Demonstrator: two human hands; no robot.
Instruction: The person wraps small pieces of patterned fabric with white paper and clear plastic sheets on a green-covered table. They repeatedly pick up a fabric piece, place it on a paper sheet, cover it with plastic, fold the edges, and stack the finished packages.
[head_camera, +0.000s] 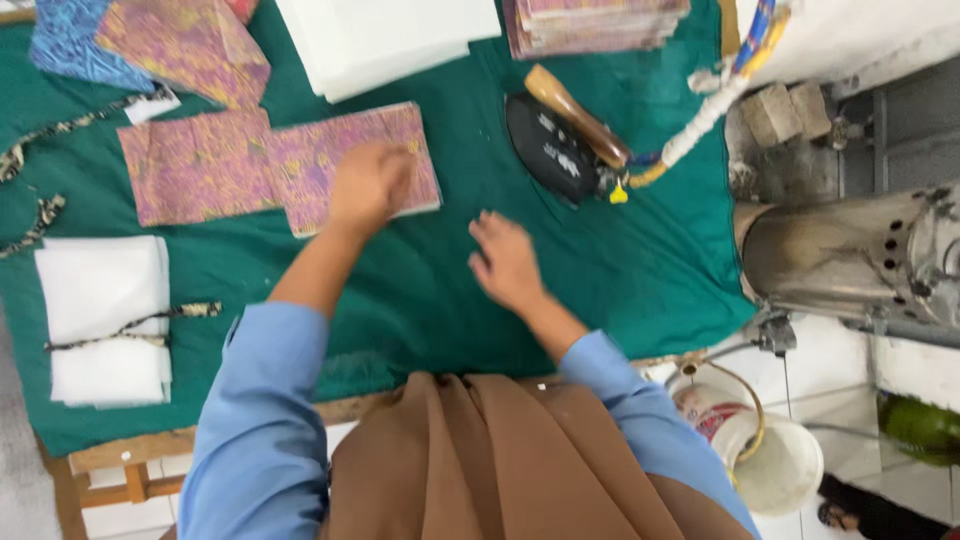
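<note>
Left hand (370, 187) pressed flat on the pink patterned fabric piece (350, 165), seemingly pinning it to the green cloth (620, 260); right hand (507, 262) open, empty, just right of that fabric, nearer the black iron (555, 145)

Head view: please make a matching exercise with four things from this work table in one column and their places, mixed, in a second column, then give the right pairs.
Things
1. left hand
2. right hand
3. iron
4. white stack

Places
A. at the table's left edge, with a patterned strip across it
B. flat on the pink patterned fabric piece
C. over the bare green cloth, holding nothing
D. beyond the right hand, with a wooden handle

Pairs: 1-B, 2-C, 3-D, 4-A
</note>
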